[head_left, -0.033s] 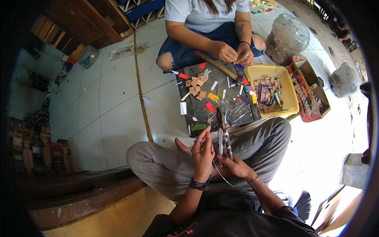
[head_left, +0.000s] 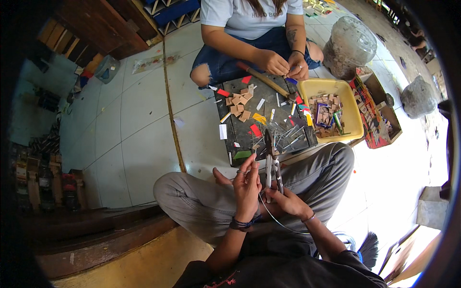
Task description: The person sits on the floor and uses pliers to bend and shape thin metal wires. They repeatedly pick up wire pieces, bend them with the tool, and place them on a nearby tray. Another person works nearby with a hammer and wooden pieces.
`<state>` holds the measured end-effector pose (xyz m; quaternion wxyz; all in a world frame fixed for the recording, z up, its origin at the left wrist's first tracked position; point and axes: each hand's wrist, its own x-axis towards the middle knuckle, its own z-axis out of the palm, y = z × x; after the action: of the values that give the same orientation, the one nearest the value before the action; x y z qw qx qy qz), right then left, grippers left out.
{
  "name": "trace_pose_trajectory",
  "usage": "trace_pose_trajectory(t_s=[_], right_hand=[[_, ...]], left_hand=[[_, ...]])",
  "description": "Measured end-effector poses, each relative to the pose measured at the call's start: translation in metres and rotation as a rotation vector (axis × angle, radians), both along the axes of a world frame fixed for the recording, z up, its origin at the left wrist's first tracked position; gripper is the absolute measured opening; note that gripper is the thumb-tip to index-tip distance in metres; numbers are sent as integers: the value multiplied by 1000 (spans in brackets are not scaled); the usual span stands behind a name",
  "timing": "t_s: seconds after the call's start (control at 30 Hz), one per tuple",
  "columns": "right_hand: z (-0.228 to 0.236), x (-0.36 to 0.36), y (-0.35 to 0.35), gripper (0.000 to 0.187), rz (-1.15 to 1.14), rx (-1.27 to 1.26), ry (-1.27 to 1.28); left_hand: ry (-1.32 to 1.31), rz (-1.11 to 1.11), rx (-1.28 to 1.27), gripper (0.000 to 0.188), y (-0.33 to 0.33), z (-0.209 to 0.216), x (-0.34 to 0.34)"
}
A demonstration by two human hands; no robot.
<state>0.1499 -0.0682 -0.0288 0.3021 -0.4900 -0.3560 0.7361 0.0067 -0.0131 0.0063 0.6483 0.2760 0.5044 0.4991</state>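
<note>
My left hand (head_left: 247,188) pinches the end of a thin pale wire (head_left: 281,225) between thumb and fingertips. The wire curves down below my hands and off past my right forearm. Wrapped round the handles of a pair of pliers (head_left: 269,163) is my right hand (head_left: 290,203). The pliers point away from me, jaws over the near edge of a low dark board (head_left: 240,133). Short cut wires (head_left: 285,137) lie scattered just beyond the jaws. Small wooden blocks (head_left: 238,102) and red, yellow and white scraps are also on the board.
Across the board sits a person (head_left: 252,29), both hands working at something small. A hammer (head_left: 269,82) lies along the far side. To the right stand a yellow tub (head_left: 357,108) of wooden pieces, a cardboard box (head_left: 379,113) and a cloudy plastic container (head_left: 350,45).
The tips of the pliers have shifted very slightly to the right. Both hands keep their holds.
</note>
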Motion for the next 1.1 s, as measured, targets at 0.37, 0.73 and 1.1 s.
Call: trace_pose_trajectory(t_s=[0.37,0.73,1.1], right_hand=[[15,9,12,53,-13,163,-135],[14,9,-3,51,96,94,-89],[14,9,-14,67,170,113,-177]], left_hand=[[-173,-84,57,47,-1,-2,-5],[-31,28,120,31,4,-1,-3],[-38,17,78,36,5,-2,1]])
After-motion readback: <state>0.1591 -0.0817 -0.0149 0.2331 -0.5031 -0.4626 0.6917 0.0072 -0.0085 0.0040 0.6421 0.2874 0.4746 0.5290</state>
